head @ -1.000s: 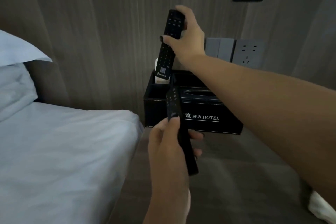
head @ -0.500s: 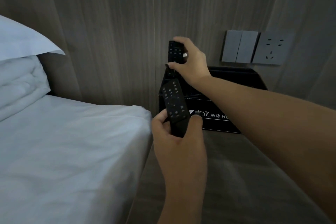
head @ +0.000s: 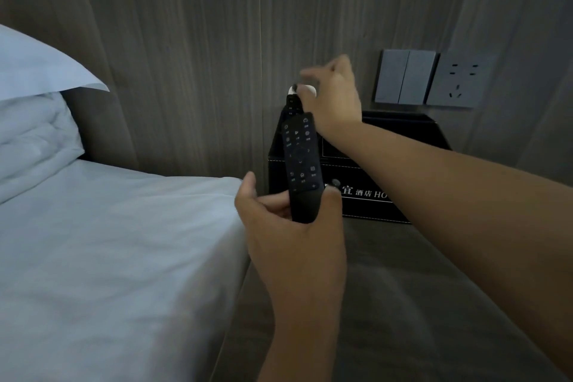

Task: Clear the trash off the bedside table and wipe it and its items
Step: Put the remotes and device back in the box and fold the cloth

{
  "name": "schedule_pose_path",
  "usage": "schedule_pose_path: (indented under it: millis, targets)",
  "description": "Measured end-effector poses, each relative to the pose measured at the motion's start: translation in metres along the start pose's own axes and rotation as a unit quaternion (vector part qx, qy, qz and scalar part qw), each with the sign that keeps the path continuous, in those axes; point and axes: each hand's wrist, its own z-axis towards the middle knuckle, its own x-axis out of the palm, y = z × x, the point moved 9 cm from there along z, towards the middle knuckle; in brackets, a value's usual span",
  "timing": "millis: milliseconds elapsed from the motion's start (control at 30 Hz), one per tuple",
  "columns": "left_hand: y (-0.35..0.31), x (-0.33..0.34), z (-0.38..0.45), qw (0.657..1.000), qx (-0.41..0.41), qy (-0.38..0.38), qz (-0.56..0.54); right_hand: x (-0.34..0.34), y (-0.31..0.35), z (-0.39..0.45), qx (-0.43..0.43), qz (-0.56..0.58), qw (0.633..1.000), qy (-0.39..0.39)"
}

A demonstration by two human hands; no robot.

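Left hand (head: 291, 226) grips a slim black remote (head: 300, 164) by its lower end, upright, button face toward the camera, in front of the black hotel box (head: 366, 195) at the bedside table's (head: 403, 288) far edge. Right hand (head: 331, 96), fingers loosely spread, hovers over a second black remote (head: 291, 101) standing in the box's left compartment beside a white item (head: 308, 90).

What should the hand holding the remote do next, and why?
Probably slot the remote held by the left hand into the black organizer box, next to the other remote already standing there. The right hand looks open above it.
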Motion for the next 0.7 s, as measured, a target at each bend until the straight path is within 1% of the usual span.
schedule_pose_path:
  millis: [33,67,100,133,167,200,233,267,300,400,433,500,533,600,667,700]
  targets:
    - [-0.004,-0.001,0.002,1.0,0.023,0.002,0.016,-0.013,0.001,0.0,0.024,0.025,0.999,-0.025]
    - [-0.006,-0.003,0.005,0.999,0.042,0.0,0.029,-0.023,-0.002,-0.002,0.074,0.096,0.992,-0.04]
    - [-0.008,-0.005,0.008,0.998,0.057,-0.003,0.04,-0.026,-0.007,-0.009,0.138,0.2,0.97,-0.022]
    - [-0.009,-0.007,0.011,0.996,0.068,-0.004,0.05,-0.022,-0.009,-0.019,0.195,0.304,0.932,0.028]
    - [-0.009,-0.008,0.014,0.995,0.076,-0.003,0.059,-0.018,-0.002,-0.034,0.227,0.378,0.892,0.097]
    - [-0.009,-0.008,0.016,0.994,0.082,-0.001,0.067,-0.016,0.006,-0.049,0.231,0.411,0.867,0.162]
    - [-0.009,-0.007,0.018,0.993,0.09,0.001,0.074,-0.017,0.015,-0.063,0.221,0.426,0.851,0.212]
    - [-0.01,-0.006,0.019,0.992,0.097,0.005,0.079,-0.018,0.022,-0.075,0.203,0.432,0.845,0.242]
    - [-0.01,-0.003,0.02,0.991,0.102,0.009,0.082,-0.021,0.027,-0.084,0.183,0.425,0.85,0.252]
    - [-0.008,0.009,0.02,0.992,0.101,0.026,0.078,-0.028,0.032,-0.091,0.121,0.335,0.909,0.217]
    - [-0.006,0.014,0.021,0.992,0.101,0.033,0.076,-0.029,0.033,-0.09,0.109,0.323,0.917,0.208]
    - [-0.003,0.018,0.027,0.992,0.102,0.038,0.069,-0.037,0.033,-0.08,0.1,0.348,0.915,0.178]
    - [-0.002,0.018,0.032,0.992,0.104,0.035,0.066,-0.045,0.032,-0.068,0.093,0.357,0.918,0.144]
    - [0.002,0.016,0.042,0.993,0.096,0.023,0.066,-0.065,0.027,-0.04,0.071,0.339,0.937,0.047]
    - [0.014,0.02,0.049,0.996,0.048,0.04,0.061,-0.073,0.023,-0.017,0.048,0.337,0.94,-0.026]
    - [0.023,0.026,0.05,0.996,0.013,0.064,0.057,-0.07,0.025,-0.01,0.026,0.325,0.945,-0.037]
